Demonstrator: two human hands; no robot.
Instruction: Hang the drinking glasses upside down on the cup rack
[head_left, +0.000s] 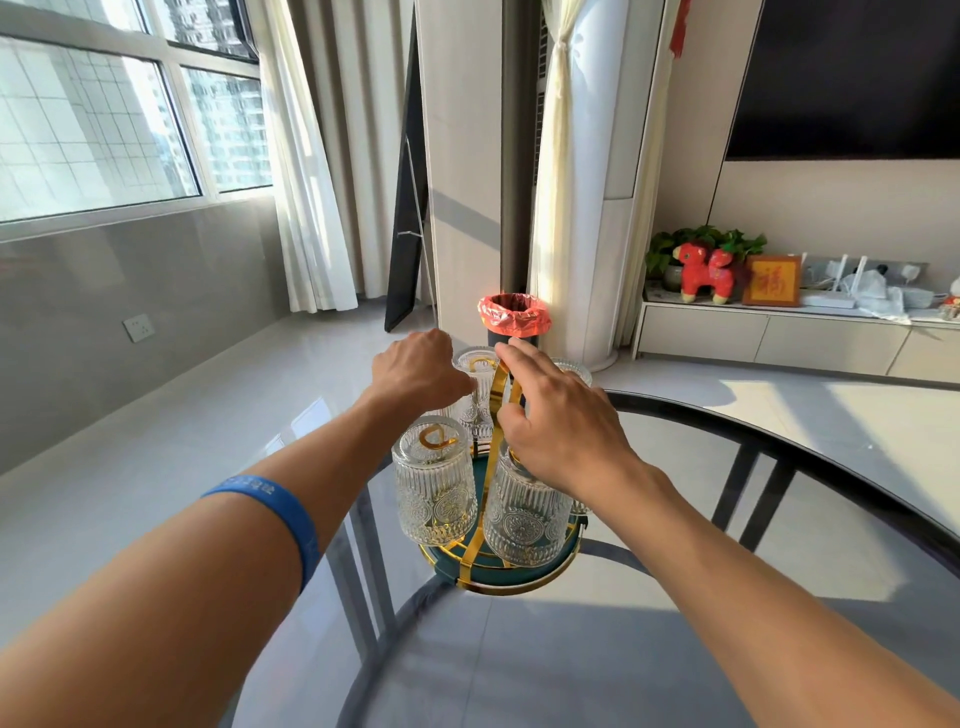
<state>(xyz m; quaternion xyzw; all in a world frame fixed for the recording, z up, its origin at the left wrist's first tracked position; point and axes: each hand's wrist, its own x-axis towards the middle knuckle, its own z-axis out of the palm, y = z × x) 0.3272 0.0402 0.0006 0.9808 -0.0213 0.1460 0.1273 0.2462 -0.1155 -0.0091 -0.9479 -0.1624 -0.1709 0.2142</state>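
Sitting on table (675, 649), near its far edge: rack (506, 569). Hanging upside down on rack pegs: front-left glass (435, 483), front-right glass (524, 519), rear glass (475, 400) behind them, another at far right mostly hidden. Rising betw. glasses at centre: handle (496, 441). Reaching in from left, touching rear glass: left hand (418, 371). Hovering over front-right glass w/ fingers at handle: right hand (563, 421). Standing on floor beyond rack: bin (513, 317).
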